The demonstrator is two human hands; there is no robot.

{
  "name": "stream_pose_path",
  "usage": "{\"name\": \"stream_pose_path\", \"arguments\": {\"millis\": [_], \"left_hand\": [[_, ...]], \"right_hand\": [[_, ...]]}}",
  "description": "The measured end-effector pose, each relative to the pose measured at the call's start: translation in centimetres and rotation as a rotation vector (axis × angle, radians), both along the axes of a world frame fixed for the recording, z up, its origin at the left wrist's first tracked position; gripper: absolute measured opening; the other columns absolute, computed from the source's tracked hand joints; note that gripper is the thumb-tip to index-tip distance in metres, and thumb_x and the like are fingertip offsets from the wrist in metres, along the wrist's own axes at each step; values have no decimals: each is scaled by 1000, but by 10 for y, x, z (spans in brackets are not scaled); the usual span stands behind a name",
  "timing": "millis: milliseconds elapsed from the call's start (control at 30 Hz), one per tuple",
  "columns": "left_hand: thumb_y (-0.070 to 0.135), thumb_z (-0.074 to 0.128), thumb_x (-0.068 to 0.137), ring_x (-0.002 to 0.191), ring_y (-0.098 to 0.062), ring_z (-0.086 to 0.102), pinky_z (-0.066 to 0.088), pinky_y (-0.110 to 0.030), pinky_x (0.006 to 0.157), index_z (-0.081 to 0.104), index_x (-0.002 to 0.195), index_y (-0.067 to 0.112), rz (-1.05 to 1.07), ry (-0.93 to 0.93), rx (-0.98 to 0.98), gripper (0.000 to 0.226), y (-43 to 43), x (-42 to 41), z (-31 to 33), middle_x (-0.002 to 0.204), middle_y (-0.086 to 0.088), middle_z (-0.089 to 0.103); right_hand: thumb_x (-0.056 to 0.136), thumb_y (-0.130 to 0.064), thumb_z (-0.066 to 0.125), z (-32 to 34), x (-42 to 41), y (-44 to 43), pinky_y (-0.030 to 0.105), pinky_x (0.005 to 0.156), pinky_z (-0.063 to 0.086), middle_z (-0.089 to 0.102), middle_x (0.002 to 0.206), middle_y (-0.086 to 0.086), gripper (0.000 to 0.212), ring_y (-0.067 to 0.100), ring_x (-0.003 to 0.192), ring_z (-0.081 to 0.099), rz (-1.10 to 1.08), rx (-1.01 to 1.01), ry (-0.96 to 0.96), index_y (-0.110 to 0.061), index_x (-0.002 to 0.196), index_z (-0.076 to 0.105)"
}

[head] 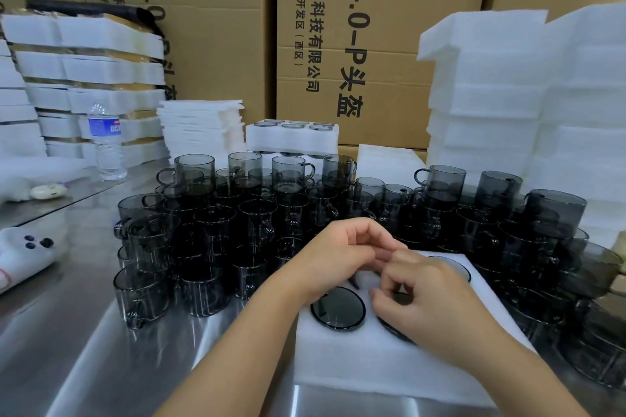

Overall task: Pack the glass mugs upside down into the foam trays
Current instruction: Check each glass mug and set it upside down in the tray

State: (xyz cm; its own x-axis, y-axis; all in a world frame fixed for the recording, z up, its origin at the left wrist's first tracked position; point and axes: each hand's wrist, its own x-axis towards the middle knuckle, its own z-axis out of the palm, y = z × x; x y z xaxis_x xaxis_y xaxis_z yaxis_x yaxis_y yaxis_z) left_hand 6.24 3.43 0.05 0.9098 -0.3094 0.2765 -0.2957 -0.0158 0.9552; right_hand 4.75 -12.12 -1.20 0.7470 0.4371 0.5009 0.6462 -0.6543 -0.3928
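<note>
A white foam tray [399,366] lies on the steel table in front of me. An upside-down smoky glass mug [338,307] sits in its near left hole, flat base up. Another mug base [455,266] shows in a far hole, and a third one [394,328] is half hidden under my right hand [426,294]. My left hand [342,254] hovers over the tray's far left part. Both hands have curled fingers that meet above the tray; whether they hold anything is hidden. Several loose mugs [216,227] crowd the table beyond and to both sides.
A filled foam tray [291,139] stands at the back centre. Foam stacks rise at the right [508,95], the back left [84,78] and the middle [203,125]. A water bottle [106,142] stands at the left. Cardboard boxes [338,27] wall the back.
</note>
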Motion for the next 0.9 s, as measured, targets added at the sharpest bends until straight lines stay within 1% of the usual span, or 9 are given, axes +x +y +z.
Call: {"name": "stream_pose_path", "arguments": {"millis": [200,333,433,500,633,700,767,833,900], "left_hand": [[-16,45,86,87,-11,68,51,-18,70,57,72,13,12,7,-31,35,1,1,0,99,-6,72],[-17,43,84,94,-16,68,52,-23,75,62,75,15,34,18,-26,39,1,1,-1,100,-7,73],[-16,43,82,98,-23,67,53,-36,87,66,81,14,49,15,5,38,0,1,-2,101,-7,73],[-15,44,83,99,-25,67,52,-39,91,67,80,15,55,19,13,38,1,0,-1,104,-11,72],[-15,43,83,95,-22,67,54,-36,90,66,80,15,57,23,9,38,0,-4,2,106,-14,71],[-16,41,83,93,-20,66,53,-33,87,65,85,12,60,14,36,37,0,-5,3,100,-13,71],[-18,40,84,83,-15,65,53,-23,76,64,90,6,60,1,38,34,0,-5,4,91,-11,67],[-17,42,87,79,-16,63,54,-20,70,62,99,-5,71,4,11,26,0,-5,4,90,-14,64],[-14,45,88,85,-23,61,53,-22,74,60,105,-12,89,6,15,23,1,-5,4,93,-21,63]], "right_hand": [[82,-29,56,3,1,1,33,59,39,45,74,-11,35,11,66,42,54,-134,-32,-26,57,32],[81,-29,56,1,0,0,36,61,41,47,79,-9,32,16,66,45,84,-59,22,-23,57,35],[79,-26,61,0,2,-1,38,63,42,50,79,-8,30,17,66,49,96,25,69,-20,57,41],[79,-23,64,-1,2,0,36,62,41,51,77,-9,29,16,63,46,81,71,52,-19,56,45],[76,-27,63,-1,-1,0,37,57,41,53,73,-11,28,15,59,45,6,67,-10,-20,54,46],[74,-33,60,4,-1,3,34,53,40,51,58,-9,30,14,53,44,-102,-23,-72,-23,52,42],[74,-32,61,16,2,10,29,49,36,45,45,-6,31,11,46,41,-204,-52,-171,-24,51,41],[77,-33,58,34,7,21,27,48,35,47,44,-5,28,17,46,44,-235,17,-249,-22,54,45],[81,-37,51,52,17,40,28,49,34,52,48,-3,25,22,50,48,-235,83,-299,-22,61,49]]}}
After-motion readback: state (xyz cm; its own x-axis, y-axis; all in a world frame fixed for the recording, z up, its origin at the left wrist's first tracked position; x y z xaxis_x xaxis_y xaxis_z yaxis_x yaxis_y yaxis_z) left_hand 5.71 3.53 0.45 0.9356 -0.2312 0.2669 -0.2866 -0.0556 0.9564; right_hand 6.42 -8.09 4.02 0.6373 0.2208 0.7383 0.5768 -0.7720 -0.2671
